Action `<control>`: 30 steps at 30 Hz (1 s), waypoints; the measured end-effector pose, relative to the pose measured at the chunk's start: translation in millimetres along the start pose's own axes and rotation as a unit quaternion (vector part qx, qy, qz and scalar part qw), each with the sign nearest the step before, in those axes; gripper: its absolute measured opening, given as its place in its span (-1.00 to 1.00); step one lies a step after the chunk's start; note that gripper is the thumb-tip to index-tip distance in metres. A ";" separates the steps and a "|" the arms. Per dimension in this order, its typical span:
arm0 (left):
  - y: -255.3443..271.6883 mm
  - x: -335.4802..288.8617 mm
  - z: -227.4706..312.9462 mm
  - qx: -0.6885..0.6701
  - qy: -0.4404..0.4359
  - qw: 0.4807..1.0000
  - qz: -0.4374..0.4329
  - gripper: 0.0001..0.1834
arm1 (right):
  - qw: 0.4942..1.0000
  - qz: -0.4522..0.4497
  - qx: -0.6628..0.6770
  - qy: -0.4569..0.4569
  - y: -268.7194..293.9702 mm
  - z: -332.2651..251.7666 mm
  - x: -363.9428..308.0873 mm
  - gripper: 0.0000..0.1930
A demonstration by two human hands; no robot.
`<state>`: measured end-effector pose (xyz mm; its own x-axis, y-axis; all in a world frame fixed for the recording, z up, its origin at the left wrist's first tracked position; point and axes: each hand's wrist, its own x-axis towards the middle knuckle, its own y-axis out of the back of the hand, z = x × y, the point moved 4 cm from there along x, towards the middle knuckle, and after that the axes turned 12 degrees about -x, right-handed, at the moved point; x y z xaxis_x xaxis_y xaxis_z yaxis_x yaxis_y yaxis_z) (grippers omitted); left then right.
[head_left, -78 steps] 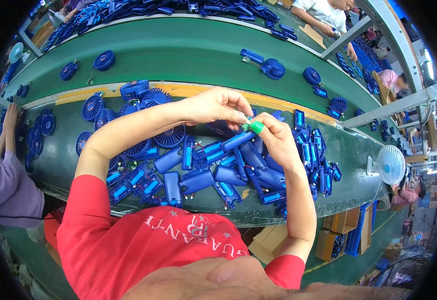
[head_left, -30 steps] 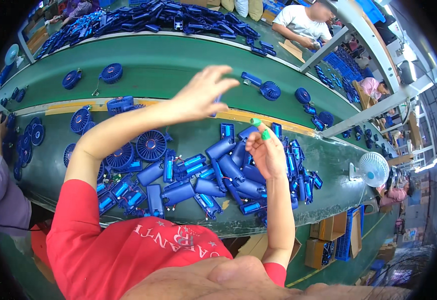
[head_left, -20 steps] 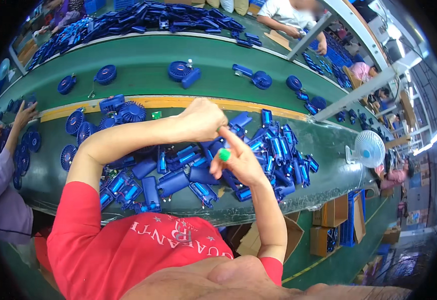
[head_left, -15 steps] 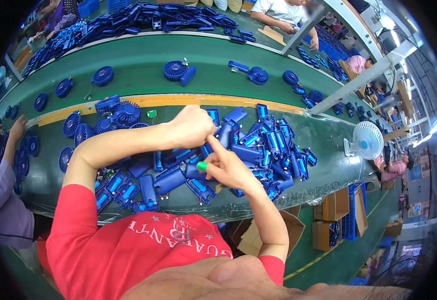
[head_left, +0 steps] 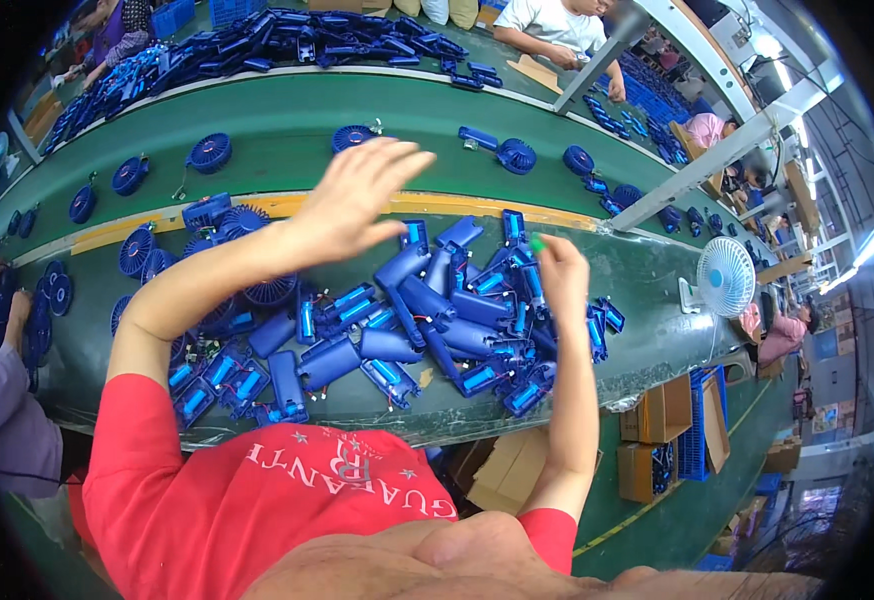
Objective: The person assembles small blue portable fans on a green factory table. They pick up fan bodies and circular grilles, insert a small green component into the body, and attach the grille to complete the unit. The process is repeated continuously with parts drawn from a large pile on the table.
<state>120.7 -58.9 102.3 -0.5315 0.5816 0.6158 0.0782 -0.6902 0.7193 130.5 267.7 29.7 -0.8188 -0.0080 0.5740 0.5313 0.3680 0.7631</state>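
Observation:
My left hand (head_left: pixel 352 205) is raised over the far edge of the work table, fingers spread and holding nothing. Just beyond its fingertips a round blue fan head (head_left: pixel 353 136) lies on the green belt, partly hidden by the hand. My right hand (head_left: pixel 564 280) is over the right side of a heap of blue handle housings (head_left: pixel 477 306), many with blue battery cells in them. A green cover (head_left: pixel 537 243) sits on one of its digits, held apart from the partly bent fingers. Nothing shows in that hand.
Blue fan heads (head_left: pixel 137 250) are bunched left of the housings, partly behind my left forearm. Beyond a yellow strip (head_left: pixel 437 208) runs the green conveyor (head_left: pixel 287 150) with spaced fan parts. A white desk fan (head_left: pixel 725 270) stands at right. A co-worker's hands (head_left: pixel 17 315) work at left.
My hands have come apart: the left opened and rose toward the belt, the right swung right over the heap. The blue handle piece beside the fan head on the belt no longer shows.

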 end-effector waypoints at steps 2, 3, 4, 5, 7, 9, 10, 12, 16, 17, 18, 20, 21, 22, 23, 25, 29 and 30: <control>-0.6 -25.2 -33.5 0.000 0.063 0.997 -0.050 -0.17 | 0.919 -0.098 0.283 -0.255 -11.9 37.3 7.9 -0.78; -2.3 -35.9 -45.0 0.004 0.082 0.994 -0.072 -0.22 | 0.854 -0.080 0.403 -0.321 -20.2 49.0 7.1 -0.79; -1.3 -44.1 -53.1 0.010 0.090 0.992 -0.083 -0.26 | 0.832 -0.082 0.444 -0.323 -26.6 56.7 6.8 -0.79; -1.7 -52.5 -59.0 0.015 0.099 0.990 -0.097 -0.30 | 0.807 -0.086 0.484 -0.327 -30.0 58.3 4.0 -0.78; 0.4 -65.1 -73.5 0.014 0.131 0.984 -0.119 -0.37 | 0.785 -0.096 0.516 -0.329 -34.5 62.8 2.7 -0.77; 5.7 -75.4 -90.0 0.004 0.177 0.974 -0.142 -0.42 | 0.791 -0.109 0.505 -0.329 -37.4 61.9 2.9 -0.75; 8.9 -79.0 -97.3 0.005 0.194 0.970 -0.149 -0.45 | 0.804 -0.105 0.490 -0.320 -35.8 62.9 5.5 -0.70; 15.1 -86.6 -107.5 0.014 0.208 0.966 -0.154 -0.46 | 0.846 -0.107 0.408 -0.325 -35.7 69.2 10.0 -0.67; 16.7 -97.3 -120.9 -0.013 0.223 0.964 -0.141 -0.51 | 0.840 -0.114 0.414 -0.331 -38.2 66.8 15.3 -0.63; 16.4 -99.7 -122.7 -0.027 0.225 0.965 -0.132 -0.53 | 0.824 -0.117 0.441 -0.336 -38.4 59.7 16.2 -0.63; 15.8 -98.0 -123.6 -0.061 0.211 0.970 -0.108 -0.57 | 0.800 -0.124 0.485 -0.331 -39.3 48.5 18.6 -0.63; 10.0 -83.7 -120.9 -0.124 0.183 0.974 -0.057 -0.66 | 0.762 -0.153 0.550 -0.306 -35.5 20.9 16.0 -0.61; 5.1 -76.0 -116.1 -0.187 0.198 0.962 -0.029 -0.73 | 0.739 -0.171 0.585 -0.286 -35.1 3.5 14.2 -0.59; -0.8 -65.4 -109.6 -0.251 0.211 0.945 0.001 -0.78 | 0.712 -0.190 0.619 -0.270 -32.6 -21.5 13.5 -0.55; -5.5 -53.1 -97.5 -0.270 0.177 0.947 0.016 -0.82 | 0.684 -0.208 0.651 -0.256 -31.0 -45.3 10.0 -0.52; -21.2 -32.9 -76.8 -0.350 0.167 0.921 0.021 -0.78 | 0.648 -0.226 0.687 -0.239 -37.9 -76.2 1.3 -0.44; -55.8 -3.9 -40.4 -0.604 0.225 0.762 0.060 -0.76 | 0.555 -0.248 0.772 -0.184 -36.0 -132.4 -7.8 -0.38; -56.6 0.2 -32.0 -0.614 0.195 0.762 0.068 -0.76 | 0.522 -0.251 0.791 -0.200 -36.6 -138.9 -11.6 -0.37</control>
<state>89.2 -33.5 51.4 -0.8182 0.4614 0.3430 -0.5652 -0.7550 -0.3325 150.7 125.2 36.4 -0.9162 -0.3945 0.0706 -0.3566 0.7221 -0.5928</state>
